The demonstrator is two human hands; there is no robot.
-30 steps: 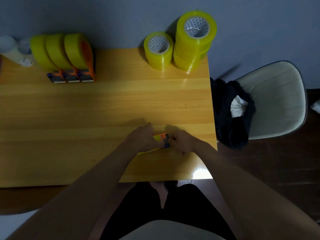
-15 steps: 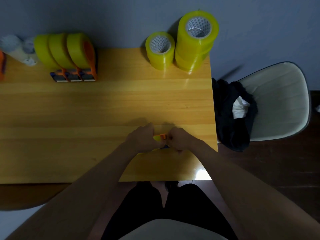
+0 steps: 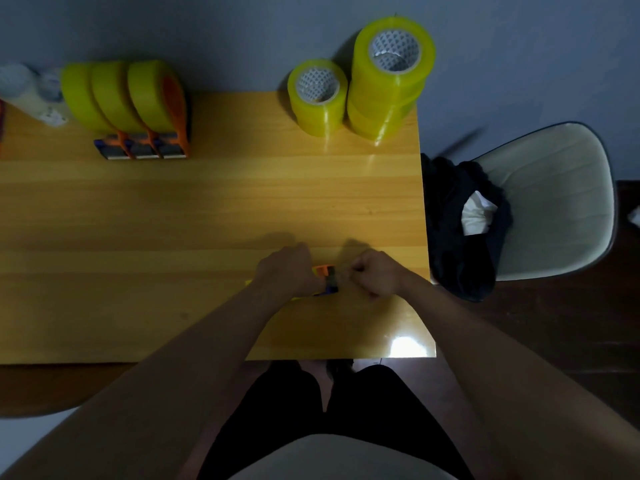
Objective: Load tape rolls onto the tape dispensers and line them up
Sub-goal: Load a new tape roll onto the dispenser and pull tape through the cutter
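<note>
No legible writing, hands (image 3: 332, 277) on orange tape dispenser (image 3: 327, 277)

1. A wooden table (image 3: 207, 209) is seen from above, set against a grey wall.
2. Three loaded tape dispensers (image 3: 138, 109) are lined up side by side at its far left.
3. A single yellow tape roll (image 3: 318, 97) and, just beside it, a taller stack of rolls (image 3: 389, 81) are stood at the far right corner.
4. Another dispenser (image 3: 327, 278) is held on the near part.
</note>
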